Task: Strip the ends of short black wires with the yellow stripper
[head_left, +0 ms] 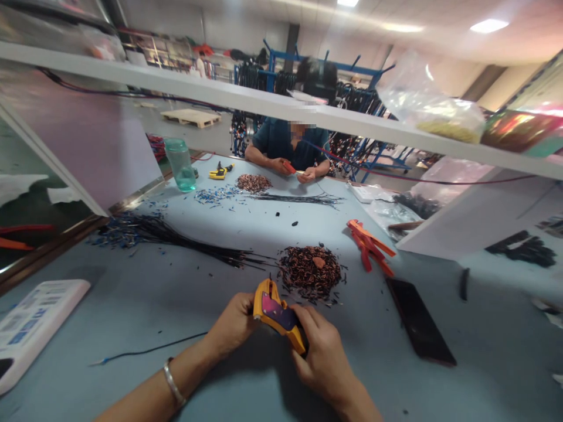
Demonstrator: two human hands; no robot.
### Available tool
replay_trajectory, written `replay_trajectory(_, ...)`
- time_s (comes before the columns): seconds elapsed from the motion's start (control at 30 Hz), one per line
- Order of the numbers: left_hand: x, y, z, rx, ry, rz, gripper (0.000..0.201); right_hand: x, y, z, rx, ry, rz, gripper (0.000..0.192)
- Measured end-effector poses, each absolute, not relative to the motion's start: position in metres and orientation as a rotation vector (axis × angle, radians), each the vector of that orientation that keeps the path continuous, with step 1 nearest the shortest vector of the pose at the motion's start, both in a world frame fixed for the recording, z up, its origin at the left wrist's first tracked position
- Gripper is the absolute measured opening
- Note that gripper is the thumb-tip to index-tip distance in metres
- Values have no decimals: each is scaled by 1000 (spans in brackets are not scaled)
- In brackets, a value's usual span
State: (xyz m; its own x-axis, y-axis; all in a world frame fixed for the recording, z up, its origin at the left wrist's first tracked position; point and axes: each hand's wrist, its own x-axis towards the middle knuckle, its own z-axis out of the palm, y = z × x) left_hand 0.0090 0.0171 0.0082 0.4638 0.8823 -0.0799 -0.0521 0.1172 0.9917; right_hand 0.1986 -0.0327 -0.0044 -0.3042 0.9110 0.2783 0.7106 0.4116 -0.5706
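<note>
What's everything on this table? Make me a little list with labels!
left hand: holds the head end of the yellow crimping tool
right hand: grips the tool's handle
in front of the hands: pile of copper-coloured bits
left of pile: bundle of black wires with blue ends
right of pile: orange pliers, black phone
near left: single black wire
far side: another person working at the blue table

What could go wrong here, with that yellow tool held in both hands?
The left hand sits close to the head of the yellow tool, so a finger might get pinched. The pile of wire scraps lies just beyond; a sweep of the right hand could scatter it toward the phone.
</note>
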Motion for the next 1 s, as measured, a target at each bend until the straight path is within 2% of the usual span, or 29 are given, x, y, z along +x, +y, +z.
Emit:
replay_trajectory(0.17, 10, 18, 10, 1213, 815, 794, 33, 199, -33, -5, -1380, -2133, 356, 53)
replay_trajectory(0.53, 14, 22, 7, 1258, 864, 758, 28, 203, -30, -11, -1403, -2148, 314, 48)
replay_trajectory(0.87, 18, 25, 9, 1344, 969, 781, 29, 205, -28, -17, -1445, -2007, 471, 45)
replay_trajectory(1.0, 7, 26, 3, 1531, 1098, 800, 33, 204, -25, -5, -1460, -1843, 594, 33)
